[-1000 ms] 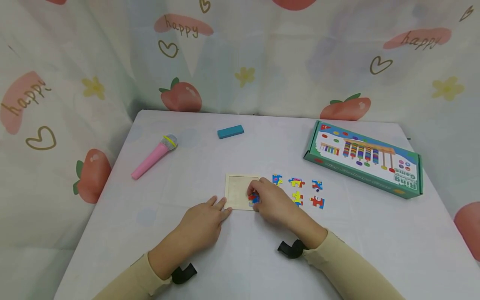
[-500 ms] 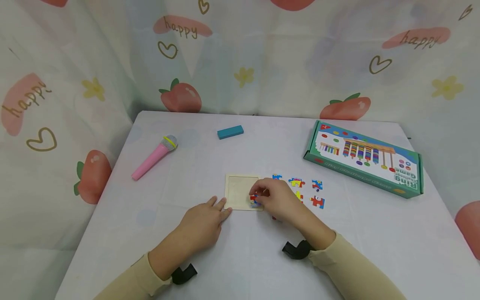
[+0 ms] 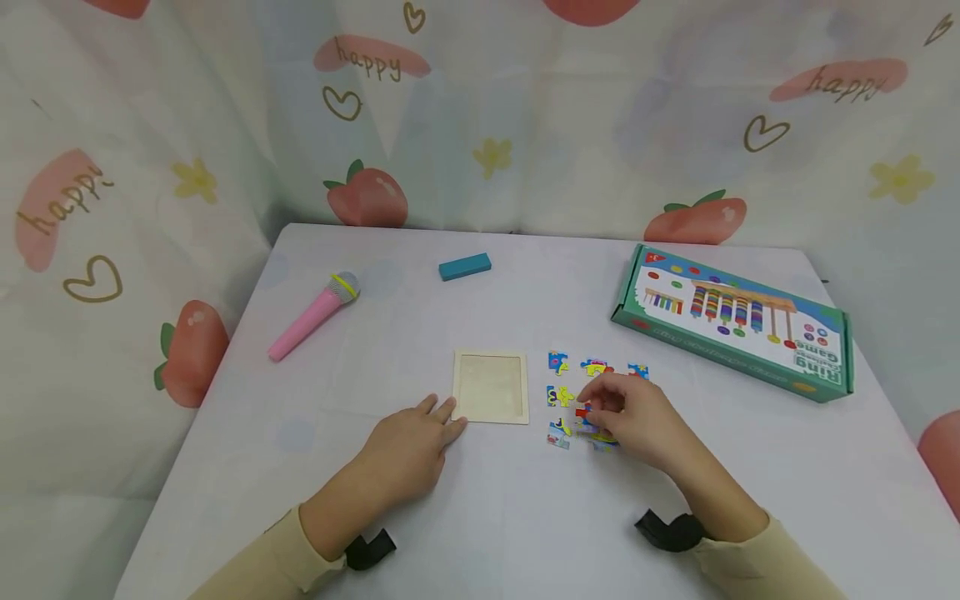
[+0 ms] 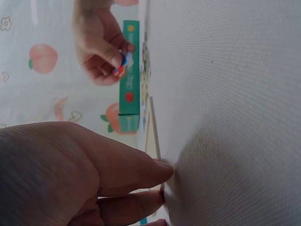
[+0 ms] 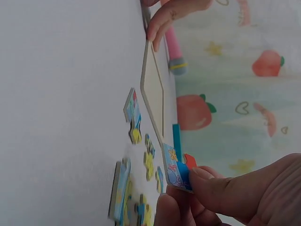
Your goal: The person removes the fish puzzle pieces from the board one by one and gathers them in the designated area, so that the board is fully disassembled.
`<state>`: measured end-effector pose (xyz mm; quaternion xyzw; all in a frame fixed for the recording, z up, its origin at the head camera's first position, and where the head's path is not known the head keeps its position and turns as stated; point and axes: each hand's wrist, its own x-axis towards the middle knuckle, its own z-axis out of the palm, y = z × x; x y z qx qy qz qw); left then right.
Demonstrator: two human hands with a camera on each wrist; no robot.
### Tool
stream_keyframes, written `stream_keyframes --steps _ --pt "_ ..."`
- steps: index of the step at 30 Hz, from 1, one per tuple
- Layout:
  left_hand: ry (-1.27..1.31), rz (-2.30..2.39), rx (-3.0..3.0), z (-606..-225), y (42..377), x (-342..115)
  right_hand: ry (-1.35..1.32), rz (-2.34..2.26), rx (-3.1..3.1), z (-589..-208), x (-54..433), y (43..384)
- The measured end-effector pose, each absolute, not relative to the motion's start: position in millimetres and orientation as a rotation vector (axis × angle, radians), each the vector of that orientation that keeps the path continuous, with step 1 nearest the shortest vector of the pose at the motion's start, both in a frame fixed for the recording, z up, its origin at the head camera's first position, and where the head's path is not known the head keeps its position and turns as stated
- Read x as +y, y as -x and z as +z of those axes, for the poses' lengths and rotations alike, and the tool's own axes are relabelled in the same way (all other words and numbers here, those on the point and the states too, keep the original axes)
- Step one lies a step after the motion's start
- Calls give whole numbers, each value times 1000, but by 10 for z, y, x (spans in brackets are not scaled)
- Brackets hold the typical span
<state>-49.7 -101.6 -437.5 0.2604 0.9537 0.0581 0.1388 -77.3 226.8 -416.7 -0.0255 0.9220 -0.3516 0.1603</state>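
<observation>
My right hand [image 3: 633, 415] pinches one jigsaw piece [image 5: 178, 168] between thumb and fingers; it is blue and red with a starfish on it. The hand hovers over several other jigsaw pieces [image 3: 558, 397] laid out in rows on the white table, partly hiding them. To their left lies a square wooden puzzle tray [image 3: 491, 421], its inside bare wood. My left hand [image 3: 408, 450] rests at the tray's lower left corner with fingers extended, thumb and fingertips right at its edge, as the left wrist view [image 4: 127, 174] also shows.
A green ring counting game box [image 3: 735, 321] lies at the back right. A blue block [image 3: 465, 267] sits at the back middle, and a pink toy microphone [image 3: 311, 321] at the back left. A printed curtain [image 3: 570, 125] hangs behind the table.
My right hand has lifted the jigsaw piece out of the tray's right side and carried it right, over the other pieces. My left hand stays at the tray's corner.
</observation>
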Motion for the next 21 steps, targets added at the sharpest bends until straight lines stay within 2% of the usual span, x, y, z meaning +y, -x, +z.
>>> stream_keyframes --steps 6,21 --pt "-749 159 2758 -4355 489 -1005 -26 -1028 2604 -4177 2612 651" --pt "-768 157 2774 -4392 495 -1012 -159 -921 2597 -4271 2988 554"
